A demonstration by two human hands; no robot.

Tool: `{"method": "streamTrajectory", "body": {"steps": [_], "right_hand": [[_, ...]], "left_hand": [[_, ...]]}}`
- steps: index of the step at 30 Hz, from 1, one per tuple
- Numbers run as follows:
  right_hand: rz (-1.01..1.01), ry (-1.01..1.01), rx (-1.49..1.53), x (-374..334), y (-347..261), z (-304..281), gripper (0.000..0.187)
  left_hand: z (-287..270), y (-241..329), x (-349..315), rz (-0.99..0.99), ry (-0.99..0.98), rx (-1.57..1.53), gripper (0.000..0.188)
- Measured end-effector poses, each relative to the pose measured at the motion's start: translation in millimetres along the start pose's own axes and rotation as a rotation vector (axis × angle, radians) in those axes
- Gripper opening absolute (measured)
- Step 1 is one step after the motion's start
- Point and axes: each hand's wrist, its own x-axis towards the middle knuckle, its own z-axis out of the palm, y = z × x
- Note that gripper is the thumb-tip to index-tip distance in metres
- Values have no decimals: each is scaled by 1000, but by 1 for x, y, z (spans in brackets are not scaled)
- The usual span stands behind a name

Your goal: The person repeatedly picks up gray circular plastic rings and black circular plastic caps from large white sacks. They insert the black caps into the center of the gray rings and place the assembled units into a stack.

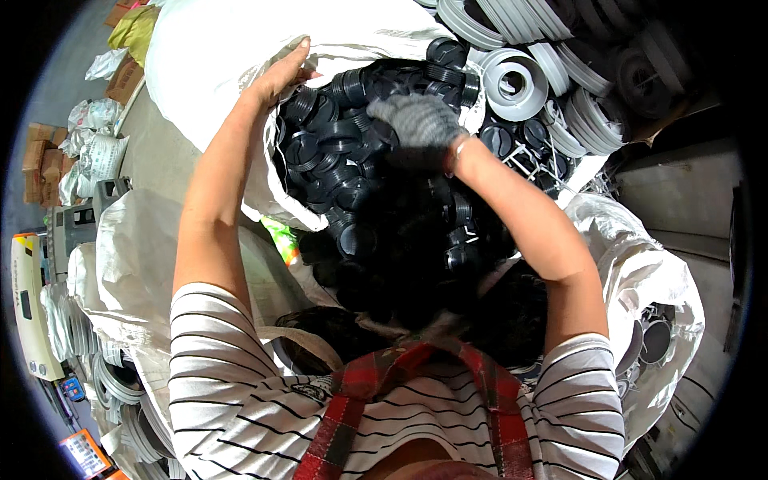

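Observation:
A white woven sack stands in front of me, filled with round black ribbed plastic caps. At its far left rim is my bare left hand, closed on the sack's edge, one digit pointing up along the white cloth and the others partly hidden. My right hand wears a grey knitted glove and lies low over the caps near the middle of the sack. Blur smears its fingers, so I cannot make out whether they hold a cap. Deep shadow hides the caps nearest my body.
Grey plastic rings are stacked at the far right. Another white sack with round parts stands at my right, and a pale sack at my left. Cardboard boxes and a platform scale lie farther left.

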Motion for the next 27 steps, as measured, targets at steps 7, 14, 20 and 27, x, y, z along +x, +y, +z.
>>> {"method": "streamTrajectory", "body": {"steps": [7, 14, 20, 27], "right_hand": [[-196, 175, 157, -52, 31, 29, 62], [181, 277, 405, -77, 70, 35, 49], [267, 550, 707, -82, 99, 51, 46], [468, 532, 937, -93, 116, 49, 44]], "left_hand": [[24, 7, -19, 251, 50, 275, 79], [29, 43, -68, 175, -200, -67, 72], [-6, 39, -56, 223, 279, -470, 63], [3, -6, -65, 132, 295, -501, 59]]}}
